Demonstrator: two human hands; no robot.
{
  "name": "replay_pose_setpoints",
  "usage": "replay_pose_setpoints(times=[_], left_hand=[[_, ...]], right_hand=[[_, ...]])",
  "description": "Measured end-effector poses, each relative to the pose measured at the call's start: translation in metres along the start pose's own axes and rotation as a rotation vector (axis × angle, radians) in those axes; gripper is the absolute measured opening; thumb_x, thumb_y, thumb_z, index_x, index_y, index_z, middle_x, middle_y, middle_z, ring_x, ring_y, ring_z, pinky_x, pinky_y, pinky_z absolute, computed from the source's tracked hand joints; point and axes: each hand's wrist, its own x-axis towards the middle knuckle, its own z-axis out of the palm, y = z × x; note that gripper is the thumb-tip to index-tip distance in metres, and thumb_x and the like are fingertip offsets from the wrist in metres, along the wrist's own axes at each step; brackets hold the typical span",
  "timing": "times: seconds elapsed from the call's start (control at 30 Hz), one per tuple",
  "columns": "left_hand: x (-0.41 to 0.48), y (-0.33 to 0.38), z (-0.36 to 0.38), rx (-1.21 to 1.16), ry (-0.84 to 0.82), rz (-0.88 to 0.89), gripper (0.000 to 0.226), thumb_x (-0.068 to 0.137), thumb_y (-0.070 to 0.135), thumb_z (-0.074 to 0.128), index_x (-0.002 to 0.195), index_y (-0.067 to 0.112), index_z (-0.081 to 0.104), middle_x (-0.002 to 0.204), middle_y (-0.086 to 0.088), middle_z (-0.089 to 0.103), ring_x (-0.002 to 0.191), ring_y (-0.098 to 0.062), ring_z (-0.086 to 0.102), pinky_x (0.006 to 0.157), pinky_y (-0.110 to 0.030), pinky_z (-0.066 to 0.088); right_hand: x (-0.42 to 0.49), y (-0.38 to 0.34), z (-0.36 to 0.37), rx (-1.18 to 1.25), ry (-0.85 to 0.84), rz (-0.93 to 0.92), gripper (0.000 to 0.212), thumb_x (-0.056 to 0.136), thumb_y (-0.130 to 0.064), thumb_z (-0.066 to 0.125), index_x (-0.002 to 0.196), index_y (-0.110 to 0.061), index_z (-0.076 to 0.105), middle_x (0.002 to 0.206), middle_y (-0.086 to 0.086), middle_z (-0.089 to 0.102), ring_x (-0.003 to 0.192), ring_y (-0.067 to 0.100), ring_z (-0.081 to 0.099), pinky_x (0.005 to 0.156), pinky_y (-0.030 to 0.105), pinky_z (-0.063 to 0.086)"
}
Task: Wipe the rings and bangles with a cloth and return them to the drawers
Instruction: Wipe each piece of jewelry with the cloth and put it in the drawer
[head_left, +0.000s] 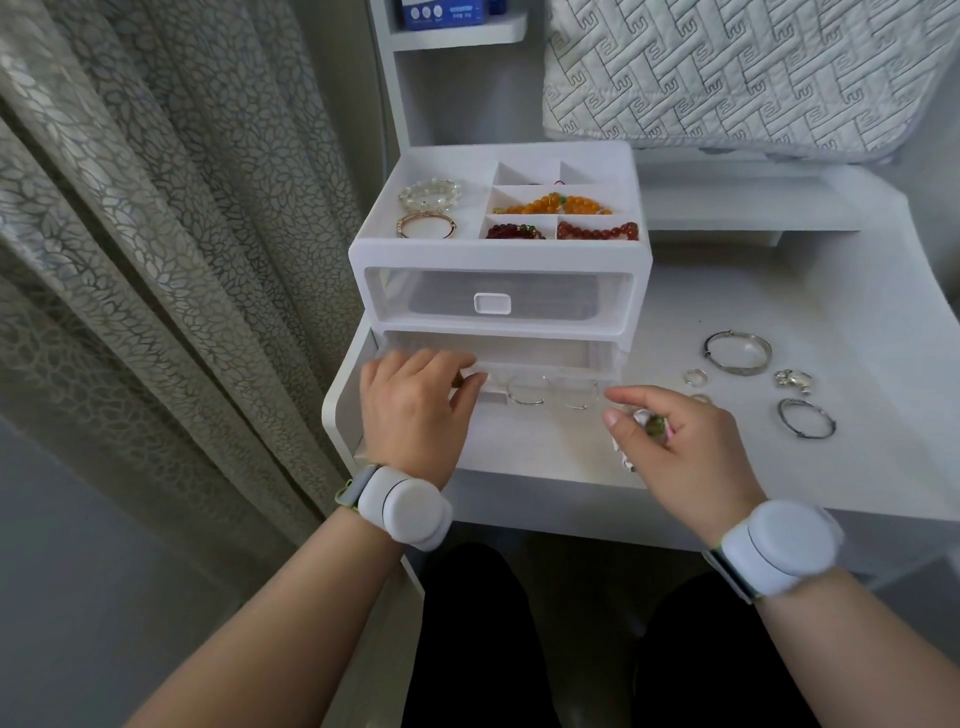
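A white plastic jewellery organiser (498, 249) with two clear-fronted drawers is seen standing toward the table's (779, 312) back left corner. Its open top tray is divided into compartments, in which strings of orange and dark red beads (561, 205) and two bracelets (427, 210) are held. The upper drawer (498, 296) is shut; the lower drawer (519, 369) is pulled out toward the table's front edge, and two thin silver bangles (553, 391) are seen lying in it behind its clear front.

The left hand (415, 410) is laid on the left end of the lower drawer's front, fingers curled over its rim. The right hand (675, 441) is held just in front of the drawer's right end, its fingers pinched together on a small piece of jewellery (655, 426) with a bit of white cloth (626, 457) beneath; what the piece is cannot be told.

Toward the table's right edge, a large silver bangle (737, 352), a smaller silver bangle (806, 418), a small silver ring (696, 376) and a silver charm (794, 379) are laid out apart from one another.
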Motion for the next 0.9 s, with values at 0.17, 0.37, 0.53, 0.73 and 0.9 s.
replay_pose_setpoints(times=[0.17,0.37,0.53,0.73,0.9], left_hand=[[0.001,-0.001,0.005,-0.043,-0.047,-0.025,0.011,0.082,0.027,0.065,0.085,0.016,0.066,0.071,0.007,0.068,0.067,-0.019,0.062,0.077,-0.027,0.032],[0.001,-0.002,0.013,-0.005,-0.195,0.006,0.024,0.085,0.03,0.051,0.094,0.017,0.069,0.096,0.0,0.073,0.077,-0.025,0.067,0.08,-0.039,0.043],[0.002,-0.004,0.016,-0.003,-0.227,0.009,0.028,0.086,0.028,0.047,0.098,0.017,0.07,0.106,0.0,0.071,0.079,-0.025,0.067,0.081,-0.038,0.041],[0.005,-0.002,0.015,-0.026,-0.139,0.022,0.021,0.083,0.024,0.059,0.1,0.017,0.069,0.099,0.0,0.071,0.084,-0.028,0.064,0.08,-0.038,0.04],[0.02,0.006,0.014,-0.037,0.091,0.063,0.021,0.08,0.022,0.068,0.1,0.015,0.065,0.097,-0.006,0.06,0.086,-0.024,0.048,0.079,-0.033,0.035]], right_hand=[[0.005,0.001,0.002,-0.019,-0.085,0.028,0.034,0.086,-0.03,0.063,0.12,-0.03,0.062,0.076,-0.016,0.062,0.073,-0.003,0.057,0.08,0.012,0.044],[0.014,-0.001,0.003,-0.033,-0.164,0.065,0.05,0.088,-0.03,0.061,0.136,-0.029,0.046,0.077,-0.014,0.058,0.072,-0.006,0.055,0.073,0.004,0.034],[0.019,0.0,0.005,-0.044,-0.184,0.087,0.055,0.088,-0.032,0.061,0.139,-0.031,0.042,0.087,-0.01,0.065,0.084,0.007,0.057,0.074,0.009,0.033],[0.017,-0.001,0.004,-0.024,-0.168,0.015,0.049,0.086,-0.029,0.062,0.133,-0.033,0.048,0.061,-0.015,0.055,0.059,0.0,0.054,0.065,0.007,0.039],[0.027,-0.018,-0.003,-0.121,-0.056,-0.188,0.04,0.087,-0.017,0.061,0.126,-0.024,0.056,0.084,-0.008,0.061,0.074,0.004,0.057,0.07,0.021,0.041]])
